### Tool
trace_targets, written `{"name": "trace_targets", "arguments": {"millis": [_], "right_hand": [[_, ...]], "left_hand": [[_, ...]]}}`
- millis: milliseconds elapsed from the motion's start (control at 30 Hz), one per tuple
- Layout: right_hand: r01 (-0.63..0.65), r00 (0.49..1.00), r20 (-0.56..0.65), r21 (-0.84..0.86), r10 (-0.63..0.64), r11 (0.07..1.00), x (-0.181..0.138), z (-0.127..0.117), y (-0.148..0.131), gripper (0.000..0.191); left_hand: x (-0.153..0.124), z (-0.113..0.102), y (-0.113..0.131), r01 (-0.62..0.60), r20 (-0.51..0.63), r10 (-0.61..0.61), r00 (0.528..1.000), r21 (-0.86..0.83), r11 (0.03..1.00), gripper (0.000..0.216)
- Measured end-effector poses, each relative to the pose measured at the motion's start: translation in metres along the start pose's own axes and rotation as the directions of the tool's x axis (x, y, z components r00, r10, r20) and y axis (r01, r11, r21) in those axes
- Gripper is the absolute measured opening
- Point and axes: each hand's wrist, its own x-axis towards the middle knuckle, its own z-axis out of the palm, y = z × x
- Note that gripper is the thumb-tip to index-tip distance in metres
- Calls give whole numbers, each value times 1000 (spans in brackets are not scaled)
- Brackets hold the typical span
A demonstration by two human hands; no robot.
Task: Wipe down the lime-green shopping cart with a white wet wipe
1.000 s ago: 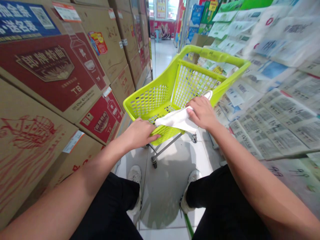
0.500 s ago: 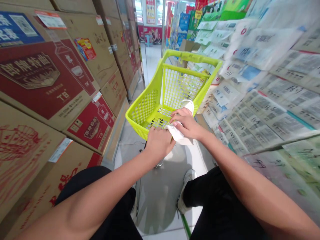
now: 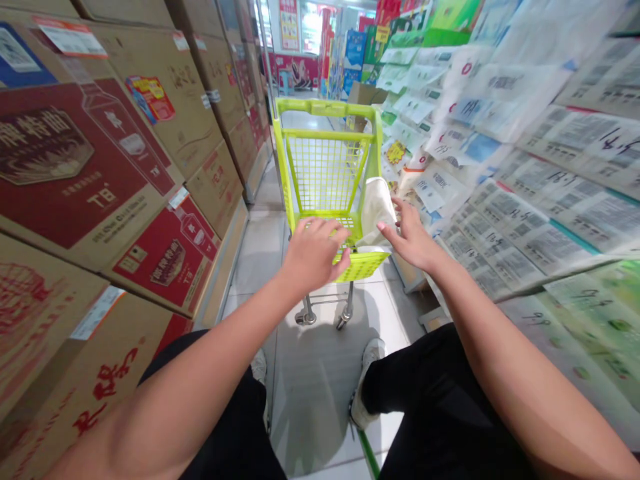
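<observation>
Lime-green shopping cart point(image 3: 327, 135), beyond left hand point(image 3: 313, 255), fingers spread; white cloth point(image 3: 375, 205), just beside right hand point(image 3: 413, 237), fingers parted.

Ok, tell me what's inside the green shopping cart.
Inside the cart, some slotted floor shows, plus a white cloth at the near right corner, beside the right hand. Whatever the cloth covers is hidden; the left hand blocks more floor.
</observation>
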Motion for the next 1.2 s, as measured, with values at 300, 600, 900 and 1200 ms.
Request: {"name": "trace_targets", "arguments": {"millis": [300,600,900,1200], "right_hand": [[65,990,138,-157,-44,985,-1,-23,36,27],[-13,996,80,-220,31,975,-5,-31,31,14],[-178,982,10,-253,186,951,10,-31,57,32],[-197,979,-37,-452,203,870,-6,-65,11,29]], "left_hand": [[2,7,-104,-111,168,108,980,3,994,56],[26,27,-72,-98,98,88,991,97,990,45],[40,53,-36,-174,3,174,985,68,982,41],[43,31,-30,-305,-8,310,951,147,941,53]]}}
